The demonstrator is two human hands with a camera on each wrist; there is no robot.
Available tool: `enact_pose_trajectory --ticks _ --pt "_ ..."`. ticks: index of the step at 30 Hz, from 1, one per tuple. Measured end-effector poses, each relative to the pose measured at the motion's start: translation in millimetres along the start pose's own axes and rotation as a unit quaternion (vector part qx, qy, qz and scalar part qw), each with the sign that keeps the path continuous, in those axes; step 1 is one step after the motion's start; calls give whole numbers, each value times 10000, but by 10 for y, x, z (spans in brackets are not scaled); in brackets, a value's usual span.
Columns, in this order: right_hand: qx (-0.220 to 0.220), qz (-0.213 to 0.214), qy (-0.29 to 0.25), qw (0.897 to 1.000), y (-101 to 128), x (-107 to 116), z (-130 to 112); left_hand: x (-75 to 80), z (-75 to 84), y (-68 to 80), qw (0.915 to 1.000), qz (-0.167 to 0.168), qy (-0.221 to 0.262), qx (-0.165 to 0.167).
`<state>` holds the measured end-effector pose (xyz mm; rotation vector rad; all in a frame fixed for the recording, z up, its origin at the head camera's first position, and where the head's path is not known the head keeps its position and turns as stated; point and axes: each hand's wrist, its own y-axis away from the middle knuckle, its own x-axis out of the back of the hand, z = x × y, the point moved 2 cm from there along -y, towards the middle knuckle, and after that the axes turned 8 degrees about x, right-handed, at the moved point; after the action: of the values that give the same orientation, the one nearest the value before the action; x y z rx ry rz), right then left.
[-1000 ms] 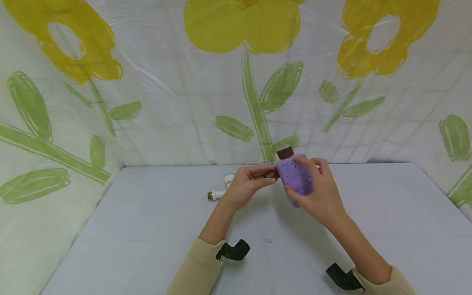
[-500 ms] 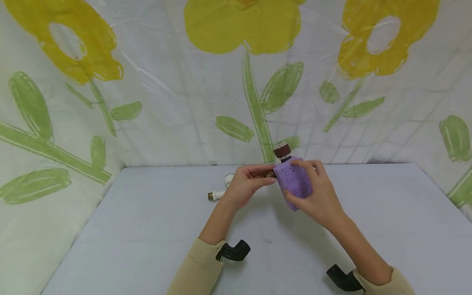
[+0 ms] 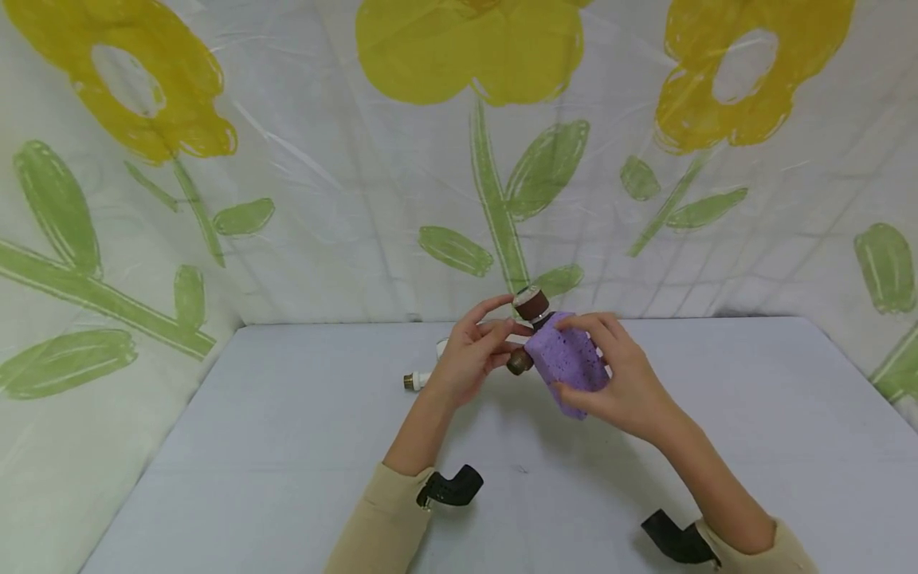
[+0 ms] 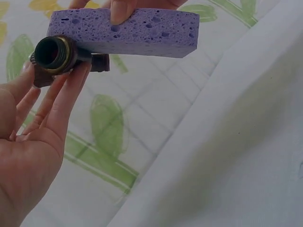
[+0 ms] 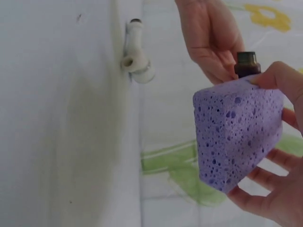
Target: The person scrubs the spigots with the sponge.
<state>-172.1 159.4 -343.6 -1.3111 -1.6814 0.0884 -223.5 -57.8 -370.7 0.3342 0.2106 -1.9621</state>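
A: What lay around you, biggest first?

B: You had the white plastic sheet printed with yellow flowers and green leaves (image 3: 502, 159) hanging as a backdrop from nine o'clock round to three, and the pale grey tabletop (image 3: 287, 446) spread below your arms.

A: And what was in your hands?

B: Your right hand (image 3: 620, 379) gripped the purple porous sponge block (image 3: 566, 363) above the table's middle, thumb on one broad face and fingers curled round the other. Your left hand (image 3: 466, 359), at nine o'clock of the sponge, held the dark brown brass-threaded pipe fitting (image 3: 531, 307) against the sponge's edge. Its fingers were nearly straight and slightly spread, fingertips propping the fitting; from the left wrist view the fitting's open brass mouth (image 4: 53, 53) faced the camera, resting on those fingertips.

A: Anything smaller?

B: At nine o'clock of your left hand, the white plastic elbow connector with a brass end (image 3: 423, 375) lay on the table, apart from both hands. The right wrist view showed it lying near the table's far edge (image 5: 135, 59).
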Motion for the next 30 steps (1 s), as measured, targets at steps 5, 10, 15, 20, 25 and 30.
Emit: enact_pose_trajectory --ticks 5,10,15,20,25,30 --pt "-55 -312 -175 9993 -2 42 13 1 25 10 9999 -149 -35 -23" --pt "3 -577 -264 9980 -3 80 16 -1 40 14 9996 -39 -287 24" --pt "-119 -733 -350 9966 -1 110 19 -14 67 22 9985 -224 -488 52" --pt "-197 -690 -367 9967 -4 112 -5 -5 92 27 9974 -275 -659 16" --pt "-185 -526 -398 9977 -11 84 -43 18 106 33 9975 -237 -660 -89" --pt "-167 -470 -424 9979 -15 64 -58 14 92 24 9957 -386 -813 -234"
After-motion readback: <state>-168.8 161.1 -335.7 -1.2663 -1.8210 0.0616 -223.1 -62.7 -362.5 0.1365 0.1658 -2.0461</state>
